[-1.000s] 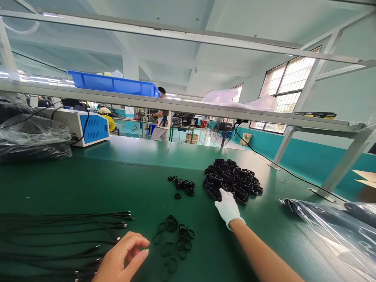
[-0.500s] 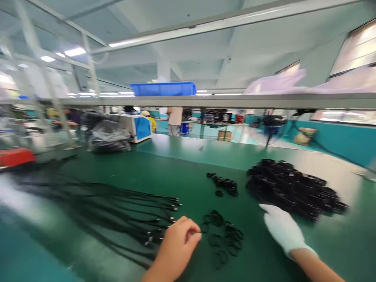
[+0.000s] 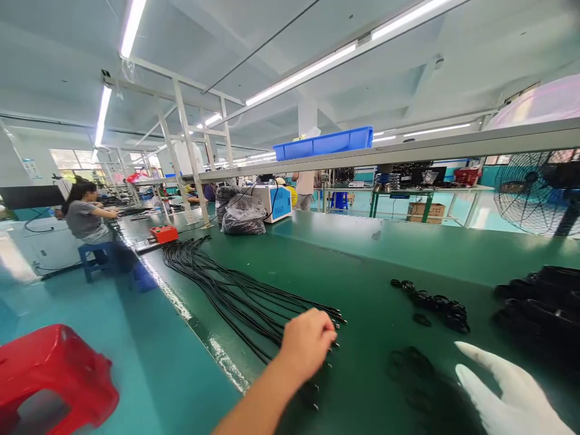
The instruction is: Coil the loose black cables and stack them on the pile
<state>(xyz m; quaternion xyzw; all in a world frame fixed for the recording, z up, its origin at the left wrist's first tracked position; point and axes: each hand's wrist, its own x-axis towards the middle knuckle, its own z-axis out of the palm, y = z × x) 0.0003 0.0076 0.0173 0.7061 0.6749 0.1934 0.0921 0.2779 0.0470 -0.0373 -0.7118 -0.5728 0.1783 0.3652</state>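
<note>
My bare left hand (image 3: 309, 338) is closed, its fingers curled down over the ends of a spread of long black cables (image 3: 217, 275) with small metal tips. Whatever its fingertips hold, if anything, is hidden. My right hand (image 3: 510, 386) wears a white glove; its thumb and forefinger are spread apart, with nothing seen between them. Beside it lie loose black rings (image 3: 410, 365), blurred and partly shadowed. Farther back is a short row of small black loops (image 3: 435, 302). A large heap of black coils (image 3: 544, 308) lies at the right.
A green-topped bench (image 3: 317, 254) carries a red box (image 3: 164, 234), a plastic-wrapped bundle (image 3: 244, 212) and a blue-white machine (image 3: 277, 202). Above runs a shelf with a blue tray (image 3: 324, 144). A red stool (image 3: 58, 374) stands lower left; another person (image 3: 88, 211) sits farther off.
The view has swung left, bringing the red stool and seated person into sight. My left hand has come over the cable ends. My right hand's thumb and forefinger now show apart.
</note>
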